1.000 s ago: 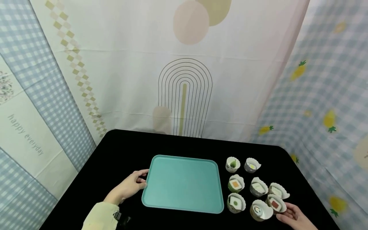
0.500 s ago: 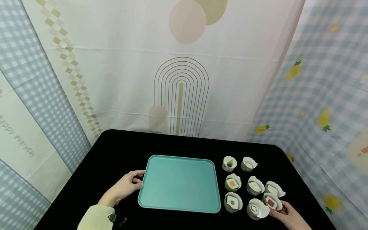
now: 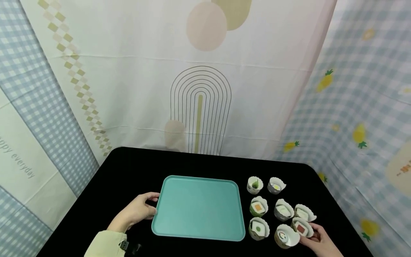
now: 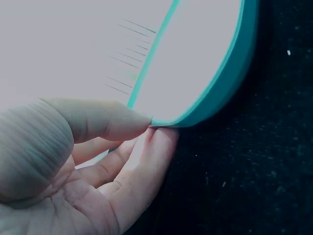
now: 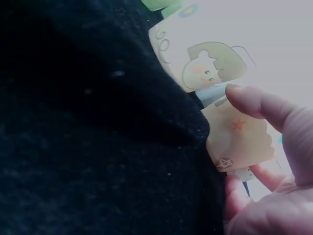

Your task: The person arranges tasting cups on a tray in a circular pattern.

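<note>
A teal rectangular tray lies on the black table. My left hand is at its left edge; in the left wrist view, thumb and fingertips pinch the tray's rim. At the near right, my right hand holds a paper baking cup with a white block marked by a red square inside. In the right wrist view, the thumb lies on one side of this tan baking cup and fingers on the other. Another baking cup, holding a small pale piece, stands just left of it.
Several more paper baking cups stand right of the tray, among them one with an orange-marked block, one with a green-dotted block and one with a green piece. Patterned cloths hang behind and beside the table.
The head view has turned slightly, so everything shifts left in it. Both hands keep their places at the tray and the baking cup.
</note>
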The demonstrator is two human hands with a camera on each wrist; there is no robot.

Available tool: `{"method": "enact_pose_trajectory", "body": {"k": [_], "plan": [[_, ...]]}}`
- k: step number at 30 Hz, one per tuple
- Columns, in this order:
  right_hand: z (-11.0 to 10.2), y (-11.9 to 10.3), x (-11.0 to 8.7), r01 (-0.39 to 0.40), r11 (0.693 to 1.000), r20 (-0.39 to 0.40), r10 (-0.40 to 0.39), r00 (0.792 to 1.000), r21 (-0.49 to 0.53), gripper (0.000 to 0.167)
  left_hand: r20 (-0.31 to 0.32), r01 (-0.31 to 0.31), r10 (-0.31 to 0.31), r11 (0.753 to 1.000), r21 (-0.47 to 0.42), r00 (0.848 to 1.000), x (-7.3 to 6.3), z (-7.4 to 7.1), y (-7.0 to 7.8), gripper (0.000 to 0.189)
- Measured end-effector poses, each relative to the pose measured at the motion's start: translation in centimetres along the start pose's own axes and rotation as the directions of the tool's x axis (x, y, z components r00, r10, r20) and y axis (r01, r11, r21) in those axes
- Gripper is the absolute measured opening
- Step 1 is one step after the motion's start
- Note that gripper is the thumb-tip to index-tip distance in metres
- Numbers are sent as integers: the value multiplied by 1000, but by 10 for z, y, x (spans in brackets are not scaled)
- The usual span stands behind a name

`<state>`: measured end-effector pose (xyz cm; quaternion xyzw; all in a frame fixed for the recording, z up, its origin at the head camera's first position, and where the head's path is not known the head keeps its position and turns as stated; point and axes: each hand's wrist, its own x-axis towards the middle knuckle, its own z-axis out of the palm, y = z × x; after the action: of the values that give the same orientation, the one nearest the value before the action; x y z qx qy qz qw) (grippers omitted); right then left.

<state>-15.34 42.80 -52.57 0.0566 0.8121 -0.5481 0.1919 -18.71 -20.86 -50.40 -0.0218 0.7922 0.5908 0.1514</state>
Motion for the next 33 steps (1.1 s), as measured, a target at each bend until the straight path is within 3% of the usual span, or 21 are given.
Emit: {"method": "enact_pose_trajectory", "body": {"k": [2, 7, 10, 14, 20, 24, 29, 33], "plan": [[4, -1, 0, -83, 989, -81, 73, 994, -120, 79, -1, 13, -13, 1000, -3, 1000, -2, 0, -1, 67], [2, 1, 1, -133, 936, -146, 90, 985, -326, 83, 42, 8, -7, 1000, -20, 999, -3, -1, -6, 69], [5, 2, 3, -153, 909, -210, 75, 975, -387, 81, 87, -10, 13, 999, -31, 996, -1, -2, -9, 71], [1, 17, 9, -163, 902, -232, 73, 970, -399, 82, 119, -28, 28, 1000, 0, 993, 0, -2, -13, 78], [-9, 49, 22, -128, 892, -242, 22, 970, -433, 82, 92, -41, 36, 997, 59, 995, -3, -3, -15, 79], [-3, 33, 17, -102, 894, -247, -9, 969, -435, 79, 76, -51, 45, 996, 73, 996, -5, -4, -15, 79], [9, 3, 3, -132, 917, -261, 31, 965, -378, 76, 81, -52, 46, 996, 66, 996, -3, -6, -15, 80], [12, -5, -3, -149, 921, -272, 50, 961, -359, 76, 93, -63, 58, 997, 54, 994, 0, -5, -14, 80]]}}
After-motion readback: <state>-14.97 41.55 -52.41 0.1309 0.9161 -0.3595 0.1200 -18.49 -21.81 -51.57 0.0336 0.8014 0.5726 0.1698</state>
